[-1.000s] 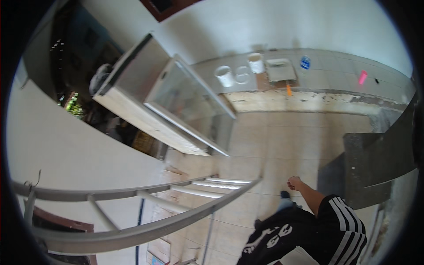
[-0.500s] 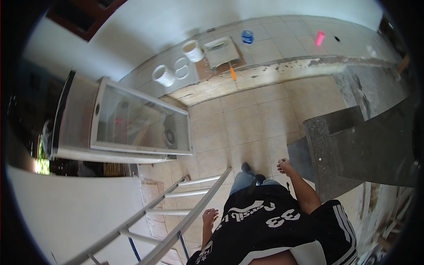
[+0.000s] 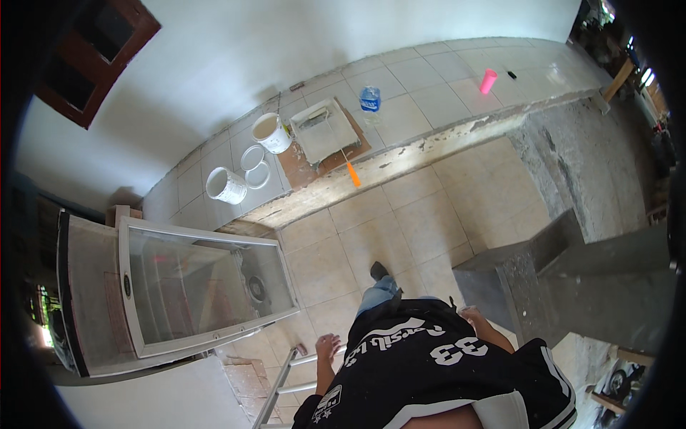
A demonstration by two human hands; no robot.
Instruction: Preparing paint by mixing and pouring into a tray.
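My left hand (image 3: pixel 327 347) hangs low beside my left hip, bare, its fingers loosely bent and apart. It is nearest to the aluminium ladder (image 3: pixel 284 379), whose rungs pass just beyond it, and I see no contact. My right hand (image 3: pixel 470 313) is at my right side, partly hidden by my black shirt (image 3: pixel 421 365). Its visible fingers look loose, with nothing in them. To its right stands a dark grey slab-like structure (image 3: pixel 511 286). One dark shoe (image 3: pixel 379 271) shows on the tiled floor (image 3: pixel 371 236) ahead of me.
Ahead, a raised tiled ledge (image 3: pixel 407 79) holds a paint tray (image 3: pixel 339 143) with an orange-handled roller (image 3: pixel 354 175), white buckets (image 3: pixel 226 186), lids (image 3: pixel 257 174), a blue-labelled bottle (image 3: pixel 370 100) and a pink cup (image 3: pixel 489 81). A glass-door display cabinet (image 3: pixel 193 286) stands at left.
I have moved forward past the ladder, which has slid toward the lower edge. Ledge and cabinet appear closer. My right hand has drawn back against my side; both hands stay without anything held.
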